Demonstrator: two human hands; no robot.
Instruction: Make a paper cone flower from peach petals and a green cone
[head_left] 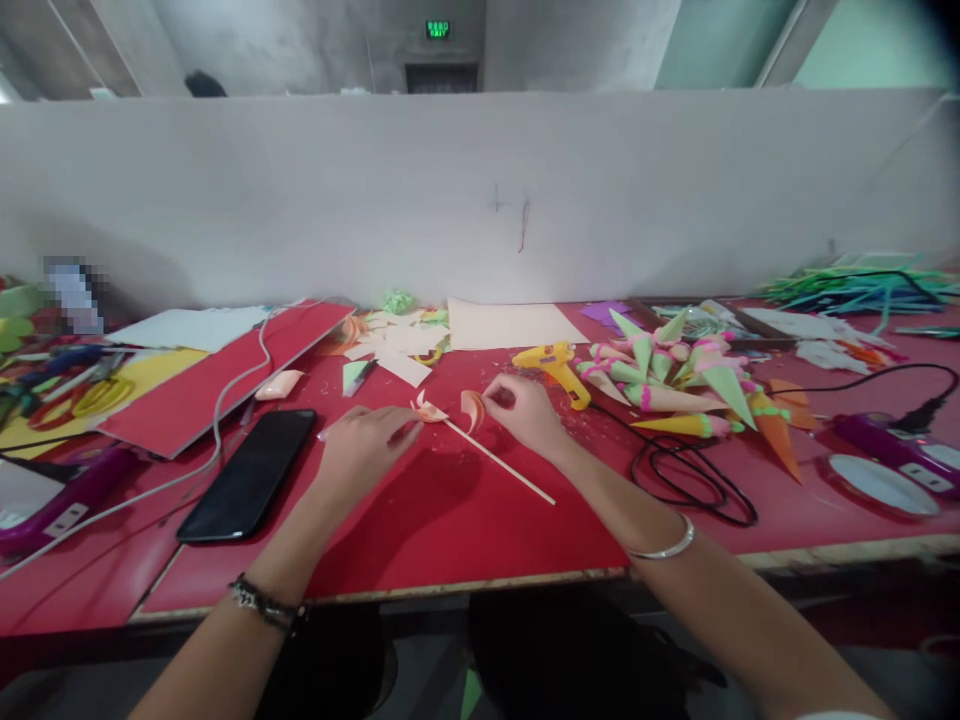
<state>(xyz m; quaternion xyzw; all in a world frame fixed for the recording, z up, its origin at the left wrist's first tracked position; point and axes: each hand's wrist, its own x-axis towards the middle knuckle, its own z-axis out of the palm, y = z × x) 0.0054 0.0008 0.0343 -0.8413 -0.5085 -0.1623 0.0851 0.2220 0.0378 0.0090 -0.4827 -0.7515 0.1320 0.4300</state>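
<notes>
My left hand (367, 445) is closed at the base of a small orange paper flower (430, 409), its fingertips partly hiding the flower's near side. From the flower a thin pale stick (501, 461) slants down to the right over the red table. Between the thumb and forefinger of my right hand (525, 412) is a curled orange paper strip (472, 409), held just right of the flower and apart from it. Behind my right hand lies a yellow glue gun (553, 368), its nozzle pointing left. A black phone (251, 475) rests left of my left hand.
Right of the glue gun is a heap of paper cones (675, 375), with a looped black cable (697, 480) in front. Cut paper pieces (401, 345) lie at the back. A red board (225, 375) and scissors (64, 410) are left; a white dish (883, 485) sits right.
</notes>
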